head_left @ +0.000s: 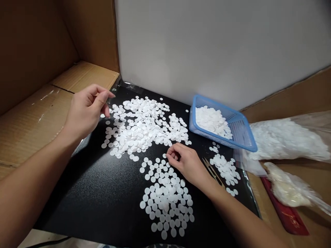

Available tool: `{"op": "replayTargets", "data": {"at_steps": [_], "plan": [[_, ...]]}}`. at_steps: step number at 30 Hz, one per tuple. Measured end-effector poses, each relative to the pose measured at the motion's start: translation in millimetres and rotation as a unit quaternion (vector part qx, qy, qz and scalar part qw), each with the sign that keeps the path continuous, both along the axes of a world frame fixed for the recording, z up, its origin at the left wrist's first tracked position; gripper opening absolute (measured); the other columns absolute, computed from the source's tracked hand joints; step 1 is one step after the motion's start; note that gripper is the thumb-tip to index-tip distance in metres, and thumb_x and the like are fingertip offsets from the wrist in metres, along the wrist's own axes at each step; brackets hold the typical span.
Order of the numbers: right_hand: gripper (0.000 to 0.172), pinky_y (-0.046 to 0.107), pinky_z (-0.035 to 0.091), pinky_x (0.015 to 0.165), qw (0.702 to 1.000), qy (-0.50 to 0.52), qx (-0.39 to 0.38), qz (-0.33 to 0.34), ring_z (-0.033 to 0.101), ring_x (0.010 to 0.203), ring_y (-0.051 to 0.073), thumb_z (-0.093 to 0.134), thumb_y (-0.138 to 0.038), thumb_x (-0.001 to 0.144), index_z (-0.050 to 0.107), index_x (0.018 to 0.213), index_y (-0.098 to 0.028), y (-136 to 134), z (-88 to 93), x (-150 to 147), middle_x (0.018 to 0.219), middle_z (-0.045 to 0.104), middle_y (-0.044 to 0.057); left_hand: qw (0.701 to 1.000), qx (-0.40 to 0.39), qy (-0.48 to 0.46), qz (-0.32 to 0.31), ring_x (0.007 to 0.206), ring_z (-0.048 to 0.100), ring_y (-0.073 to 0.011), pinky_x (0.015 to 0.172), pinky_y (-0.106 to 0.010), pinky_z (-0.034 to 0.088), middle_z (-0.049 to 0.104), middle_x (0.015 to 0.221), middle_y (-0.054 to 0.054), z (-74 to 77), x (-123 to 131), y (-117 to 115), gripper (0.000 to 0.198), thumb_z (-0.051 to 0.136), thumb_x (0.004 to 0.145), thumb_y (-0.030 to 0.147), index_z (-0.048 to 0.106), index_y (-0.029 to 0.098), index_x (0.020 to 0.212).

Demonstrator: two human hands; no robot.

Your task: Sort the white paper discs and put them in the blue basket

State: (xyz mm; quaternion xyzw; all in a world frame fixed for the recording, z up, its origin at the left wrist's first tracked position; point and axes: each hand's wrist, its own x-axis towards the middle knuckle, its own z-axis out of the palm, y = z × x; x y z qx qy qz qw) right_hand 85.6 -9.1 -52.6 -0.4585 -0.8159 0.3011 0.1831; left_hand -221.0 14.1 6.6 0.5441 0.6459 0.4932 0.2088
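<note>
Small white round discs lie in piles on a black mat (98, 196). The largest pile (144, 125) is at the back, a second pile (165, 196) sits near me, and a small pile (226, 168) lies to the right. My left hand (86, 110) hovers over the left edge of the largest pile, fingers loosely curled with thumb and forefinger near each other; nothing shows in them. My right hand (184, 162) rests on the mat between the two big piles, fingertips pinched together at the discs.
A blue plastic basket (240, 131) holding more discs stands at the back right. Clear bags of white discs (284, 139) and a red flat object (287, 213) lie to the right. Cardboard walls (33, 51) stand left, a white wall behind. Thin tweezers (212, 172) lie by the right wrist.
</note>
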Motion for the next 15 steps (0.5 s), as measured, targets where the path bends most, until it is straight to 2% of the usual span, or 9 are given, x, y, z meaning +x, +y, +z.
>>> {"op": "replayTargets", "data": {"at_steps": [1, 2, 3, 5, 7, 10, 12, 15], "plan": [[0.016, 0.023, 0.043, 0.05, 1.0, -0.007, -0.006, 0.0, 0.052, 0.058, 0.012, 0.056, -0.017, 0.089, 0.054, 0.074, -0.021, 0, 0.8, 2, 0.072, 0.057, -0.001, 1.0, 0.004, 0.004, -0.005, 0.054, 0.056, -0.0099, 0.056, -0.024, 0.043, 0.063, 0.058, 0.004, -0.3, 0, 1, 0.012, 0.061, 0.089, 0.014, 0.069, 0.018, 0.097], [0.015, 0.023, 0.042, 0.049, 1.0, -0.012, -0.003, 0.0, 0.051, 0.057, 0.012, 0.056, -0.015, 0.089, 0.054, 0.075, -0.021, -1, 1.7, 3, 0.072, 0.057, -0.001, 1.0, 0.006, 0.011, -0.01, 0.058, 0.058, -0.01, 0.058, -0.024, 0.045, 0.065, 0.064, 0.004, -0.8, 0, 1, 0.02, 0.066, 0.083, 0.009, 0.068, 0.018, 0.101], [0.015, 0.024, 0.043, 0.05, 1.0, -0.013, 0.011, 0.0, 0.052, 0.058, 0.012, 0.056, -0.014, 0.09, 0.055, 0.077, -0.021, -2, 2.6, 3, 0.073, 0.058, -0.001, 1.0, 0.005, 0.018, -0.016, 0.06, 0.058, -0.0099, 0.058, -0.024, 0.045, 0.067, 0.068, 0.003, -1.3, 0, 1, 0.025, 0.07, 0.077, 0.007, 0.069, 0.017, 0.099], [0.013, 0.027, 0.048, 0.058, 0.998, 0.003, 0.066, 0.011, 0.057, 0.067, 0.015, 0.053, -0.013, 0.093, 0.058, 0.085, -0.021, -5, 4.4, 0, 0.079, 0.061, 0.002, 0.999, -0.012, 0.034, -0.028, 0.055, 0.055, -0.009, 0.053, -0.024, 0.042, 0.066, 0.067, 0.002, -2.1, 1, 1, 0.016, 0.074, 0.072, 0.009, 0.07, 0.017, 0.084], [0.016, 0.031, 0.052, 0.069, 0.991, 0.037, 0.118, 0.045, 0.061, 0.081, 0.018, 0.049, -0.011, 0.096, 0.062, 0.095, -0.021, -8, 6.1, -9, 0.088, 0.063, 0.005, 0.998, -0.036, 0.029, -0.042, 0.046, 0.05, -0.0082, 0.046, -0.024, 0.037, 0.062, 0.058, 0.002, -2.5, 2, -1, 0.006, 0.074, 0.072, 0.014, 0.068, 0.017, 0.072], [0.017, 0.034, 0.054, 0.077, 0.981, 0.072, 0.134, 0.121, 0.06, 0.089, 0.02, 0.05, -0.011, 0.098, 0.064, 0.104, -0.019, -14, 7.9, -29, 0.094, 0.063, 0.007, 0.997, -0.044, 0.016, -0.061, 0.039, 0.044, -0.0074, 0.04, -0.023, 0.032, 0.063, 0.057, 0.002, -2.7, 3, -4, 0.006, 0.07, 0.075, 0.021, 0.067, 0.019, 0.071], [0.013, 0.035, 0.053, 0.079, 0.976, 0.068, 0.132, 0.159, 0.059, 0.089, 0.02, 0.055, -0.014, 0.097, 0.065, 0.106, -0.018, -16, 7.6, -44, 0.095, 0.064, 0.007, 0.996, -0.044, 0.019, -0.071, 0.037, 0.043, -0.0081, 0.039, -0.023, 0.032, 0.062, 0.054, 0.002, -3.1, 3, -5, 0.014, 0.065, 0.082, 0.03, 0.068, 0.019, 0.073], [0.01, 0.036, 0.053, 0.077, 0.969, 0.023, 0.15, 0.195, 0.059, 0.088, 0.021, 0.063, -0.02, 0.095, 0.065, 0.103, -0.017, -19, 3.5, -67, 0.095, 0.065, 0.007, 0.996, -0.045, 0.038, -0.074, 0.037, 0.045, -0.0096, 0.04, -0.023, 0.033, 0.057, 0.045, 0.002, -4.7, 0, -5, 0.038, 0.054, 0.091, 0.048, 0.069, 0.02, 0.07]]}}
